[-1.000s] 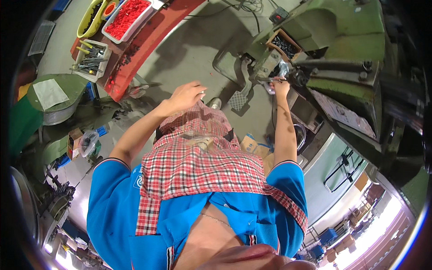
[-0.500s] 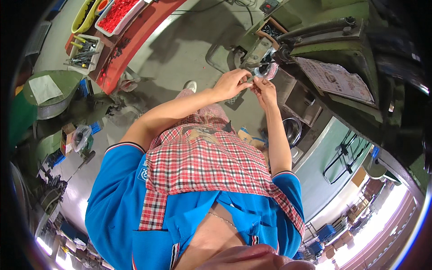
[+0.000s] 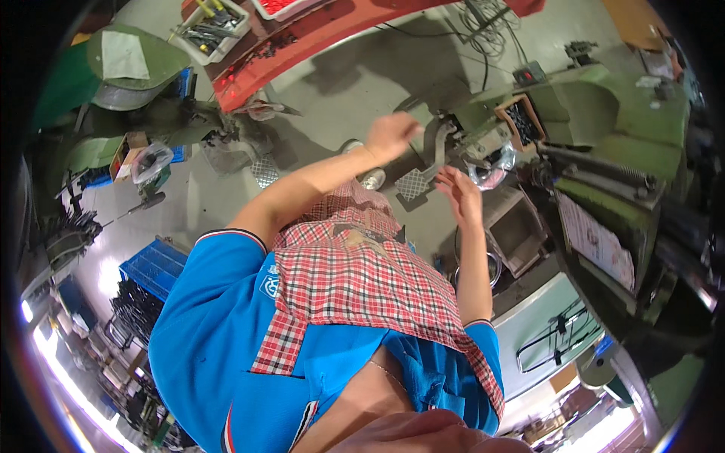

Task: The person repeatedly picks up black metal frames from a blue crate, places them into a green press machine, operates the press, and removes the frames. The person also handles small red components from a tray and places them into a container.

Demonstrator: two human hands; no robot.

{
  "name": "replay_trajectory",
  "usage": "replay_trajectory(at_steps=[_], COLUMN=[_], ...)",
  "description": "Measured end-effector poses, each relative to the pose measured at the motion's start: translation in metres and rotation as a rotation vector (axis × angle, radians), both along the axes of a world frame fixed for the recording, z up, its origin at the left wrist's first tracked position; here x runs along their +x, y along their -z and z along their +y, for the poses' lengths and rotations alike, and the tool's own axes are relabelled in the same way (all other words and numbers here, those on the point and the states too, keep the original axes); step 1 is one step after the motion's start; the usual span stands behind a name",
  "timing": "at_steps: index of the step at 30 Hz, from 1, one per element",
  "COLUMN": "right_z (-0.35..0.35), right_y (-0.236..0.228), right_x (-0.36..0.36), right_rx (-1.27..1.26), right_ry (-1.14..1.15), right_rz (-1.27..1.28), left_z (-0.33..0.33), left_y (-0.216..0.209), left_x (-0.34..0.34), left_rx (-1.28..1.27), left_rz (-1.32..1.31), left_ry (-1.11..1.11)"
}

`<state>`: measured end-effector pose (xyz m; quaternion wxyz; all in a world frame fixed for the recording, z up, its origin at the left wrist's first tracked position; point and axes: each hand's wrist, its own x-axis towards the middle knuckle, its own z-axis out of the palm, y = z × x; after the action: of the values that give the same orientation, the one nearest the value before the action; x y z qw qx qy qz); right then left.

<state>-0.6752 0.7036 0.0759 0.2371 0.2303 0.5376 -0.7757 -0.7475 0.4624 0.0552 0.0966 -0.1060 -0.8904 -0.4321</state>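
Hands (image 3: 462, 198) apart, pedal (image 3: 411, 183) near, green machine (image 3: 600, 109)

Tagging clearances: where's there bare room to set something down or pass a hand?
Bare floor shows between the red bench and the left hand. Crowded: around the right hand, with a foot pedal, plastic bag, parts box and green machine.

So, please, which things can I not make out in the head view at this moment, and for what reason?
In the head view:
Left hand: blurred, so I cannot tell whether it holds anything.
Right hand: loosely open, but too small to tell whether anything tiny is in it.
White tray of red pieces: cut off by the top edge.
Dark parts in the cardboard box: too small to identify.
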Motion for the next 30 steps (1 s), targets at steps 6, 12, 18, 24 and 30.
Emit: replay_trajectory(at_steps=[6, 12, 18, 24, 30], right_z=[0.106, 0.079, 0.102, 0.099, 0.1], right_y=[0.093, 0.107, 0.119, 0.117, 0.099], right_x=[-0.054, -0.089, -0.086, -0.085, -0.067], right_rx=[1.595, 1.811, 1.721, 1.716, 1.442], right_ry=[-0.371, -0.678, -0.595, -0.568, -0.301], right_rz=[0.419, 0.161, 0.064, 0.067, 0.363], left_z=[-0.196, -0.305, -0.303, -0.248, -0.161], left_y=[0.055, 0.096, 0.103, 0.083, 0.085], left_x=[-0.098, -0.132, -0.122, -0.093, -0.054], left_rx=[0.627, 0.892, 0.851, 0.484, 0.349], left_rz=[-0.401, -0.443, -0.346, -0.307, -0.339], left_ry=[-0.666, -0.892, -0.839, -0.695, -0.252])
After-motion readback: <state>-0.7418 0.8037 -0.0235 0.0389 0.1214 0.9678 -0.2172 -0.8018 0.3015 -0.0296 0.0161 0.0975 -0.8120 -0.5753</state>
